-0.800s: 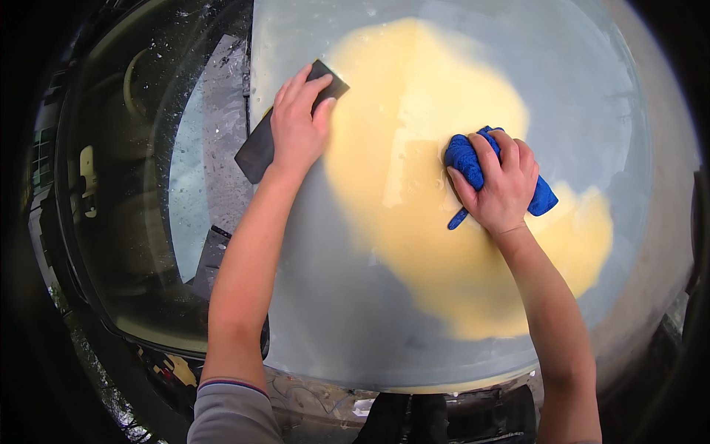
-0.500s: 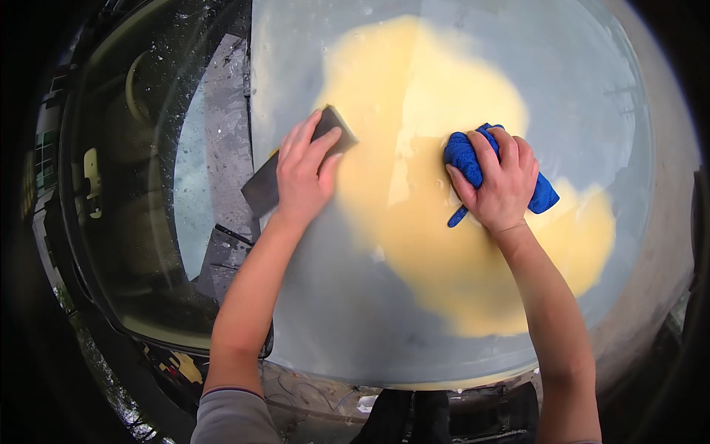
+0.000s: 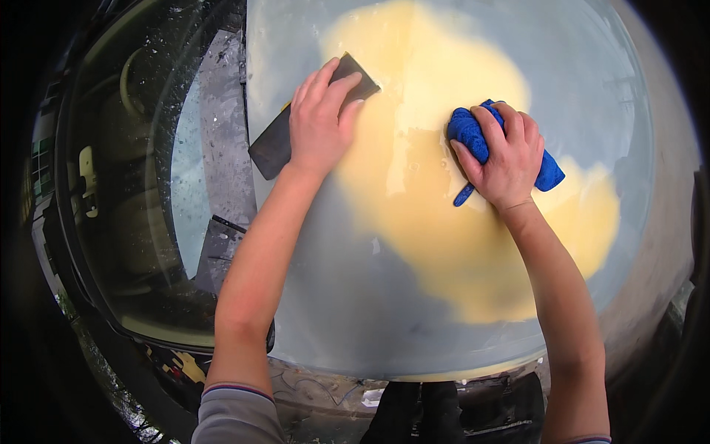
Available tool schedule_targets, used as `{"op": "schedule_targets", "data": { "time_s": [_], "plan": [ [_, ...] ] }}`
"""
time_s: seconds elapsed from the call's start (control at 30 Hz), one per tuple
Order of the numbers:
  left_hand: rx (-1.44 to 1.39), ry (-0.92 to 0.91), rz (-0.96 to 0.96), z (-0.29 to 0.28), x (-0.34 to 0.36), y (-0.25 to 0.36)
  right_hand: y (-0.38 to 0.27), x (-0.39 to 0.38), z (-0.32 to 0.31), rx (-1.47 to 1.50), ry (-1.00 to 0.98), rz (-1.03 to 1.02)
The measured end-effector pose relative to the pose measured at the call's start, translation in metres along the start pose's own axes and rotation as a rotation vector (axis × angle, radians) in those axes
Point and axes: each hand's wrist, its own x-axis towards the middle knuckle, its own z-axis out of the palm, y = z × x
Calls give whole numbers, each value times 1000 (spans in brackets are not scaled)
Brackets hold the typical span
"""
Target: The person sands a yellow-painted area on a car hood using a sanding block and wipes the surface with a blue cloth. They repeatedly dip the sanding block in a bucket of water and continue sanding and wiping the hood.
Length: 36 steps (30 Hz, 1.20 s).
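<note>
**On a car hood (image 3: 325, 296), a dark block (image 3: 272, 148) and a blue cloth (image 3: 469, 135) are held well apart**

Toward the upper left of the hood, the block is spanned by the left hand (image 3: 319, 132), with its fingers curved over the top and the thumb stretched out beside them. The block is set aslant: its upper end lies over a pale yellow patch (image 3: 414, 192), while its lower end is close to the hood's edge beside the windscreen (image 3: 118, 244). Its underside is hidden, so how evenly it is seated cannot be told. Over the right part of the patch, the bunched cloth is gripped by the right hand (image 3: 506, 152), which is closed around it; loose ends are left poking out below and to the right.

From here, a groove could be cut into the patch if the block were tipped onto one edge, most likely because pressure was gathered at the upper end, where the fingertips are placed. The lower end could be run over the hood's edge and knocked there if the stroke were carried too far left. On the glossy, wet-looking surface, grip could be lost. Scratches could also be left by any grit trapped under the cloth.
</note>
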Motion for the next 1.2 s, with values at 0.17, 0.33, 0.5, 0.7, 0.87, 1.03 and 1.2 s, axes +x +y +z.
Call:
{"op": "schedule_targets", "data": {
  "time_s": [0.17,0.33,0.5,0.7,0.87,1.03,1.2],
  "plan": [
    [-6,-100,-61,-23,-122,63,12,-4,-9,-50,-50,22],
    [74,67,-36,6,0,11,2,0,2,4,32,-10],
    [30,-47,-36,-1,-83,48,15,-8,-4,-47,-23,-2],
    [60,52,44,8,-14,17,6,-1,3,-4,42,-8],
    [31,-36,12,-7,-54,14,13,-5,-4,-29,2,-13],
    [70,-25,51,-11,-64,20,8,-3,-3,-29,22,8],
    [31,-36,-20,-3,-20,-5,6,-7,-2,-18,19,-7]
  ]
}}
